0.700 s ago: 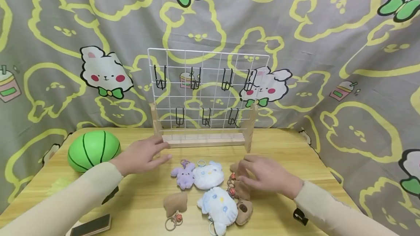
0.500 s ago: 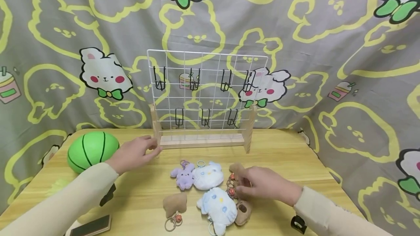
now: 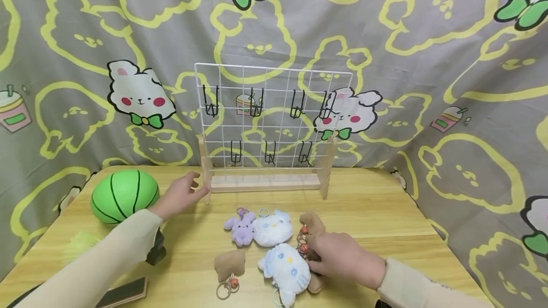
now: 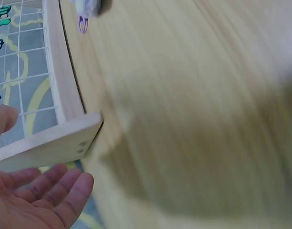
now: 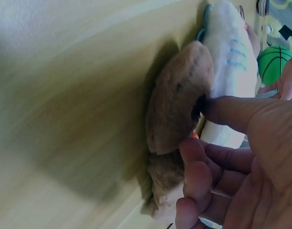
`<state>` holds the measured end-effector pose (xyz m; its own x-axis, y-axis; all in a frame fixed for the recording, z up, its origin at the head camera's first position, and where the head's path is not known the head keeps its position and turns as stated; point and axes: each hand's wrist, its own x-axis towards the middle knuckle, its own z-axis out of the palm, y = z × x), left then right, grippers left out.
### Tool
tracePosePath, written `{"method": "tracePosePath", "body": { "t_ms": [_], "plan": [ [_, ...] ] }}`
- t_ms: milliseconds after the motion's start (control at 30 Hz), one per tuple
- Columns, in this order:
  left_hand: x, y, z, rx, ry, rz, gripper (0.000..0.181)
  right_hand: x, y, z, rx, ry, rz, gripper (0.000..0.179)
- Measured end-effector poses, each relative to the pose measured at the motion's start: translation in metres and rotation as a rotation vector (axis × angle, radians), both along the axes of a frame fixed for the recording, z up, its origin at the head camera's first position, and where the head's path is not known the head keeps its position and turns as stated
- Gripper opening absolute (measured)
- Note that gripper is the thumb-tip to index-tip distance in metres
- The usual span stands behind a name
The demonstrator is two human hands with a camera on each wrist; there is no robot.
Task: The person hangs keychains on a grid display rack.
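Note:
My right hand (image 3: 348, 256) is over a brown plush keychain (image 5: 179, 95) lying at the right of the group. In the right wrist view its thumb is at the plush's dark nose, with the bent fingers beside its lower end. A white plush with blue ears (image 3: 288, 267) lies against the brown one. Another brown plush (image 3: 314, 220) shows just beyond the hand, with red bells (image 3: 303, 248) beside it. My left hand (image 3: 181, 196) holds nothing, fingers loosely bent, close to the left wooden post (image 4: 55, 140) of a white wire grid rack (image 3: 265, 184).
Several black hooks (image 3: 236, 152) hang on the grid. A purple rabbit plush (image 3: 242, 230), a second white plush (image 3: 273, 230) and a brown one (image 3: 229, 264) lie mid-table. A green ball (image 3: 125, 197) and a dark flat slab (image 3: 125, 293) are at left. Patterned cloth surrounds the table.
My right hand has moved nearer to me, from the upper brown plushes to the lower one, uncovering the top one. My left hand has drawn back leftward towards the rack's post.

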<state>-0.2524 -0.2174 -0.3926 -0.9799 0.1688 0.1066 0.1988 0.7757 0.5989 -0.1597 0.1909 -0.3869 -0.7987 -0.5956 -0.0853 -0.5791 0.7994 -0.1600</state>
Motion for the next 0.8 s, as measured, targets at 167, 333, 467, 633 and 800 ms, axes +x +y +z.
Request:
{"method": "tracePosePath", "body": {
  "t_ms": [167, 333, 467, 633, 800],
  "plan": [
    [-0.006, 0.008, -0.018, 0.158, -0.082, 0.061, 0.077, 0.002, 0.0, -0.004, -0.025, -0.062, -0.069, 0.028],
    [-0.01, 0.012, -0.029, 0.284, -0.129, 0.091, 0.08, 0.003, 0.002, -0.006, -0.092, -0.135, -0.077, 0.028],
    [-0.011, 0.014, -0.033, 0.339, -0.117, 0.081, 0.075, 0.0, 0.007, -0.007, -0.175, -0.184, -0.052, 0.025],
    [-0.014, 0.016, -0.039, 0.383, -0.093, 0.116, 0.07, -0.004, 0.017, -0.006, -0.323, -0.256, -0.039, 0.018],
    [-0.016, 0.018, -0.043, 0.425, -0.099, 0.159, 0.075, -0.008, 0.029, -0.004, -0.46, -0.278, -0.002, 0.015]
  ]
}}
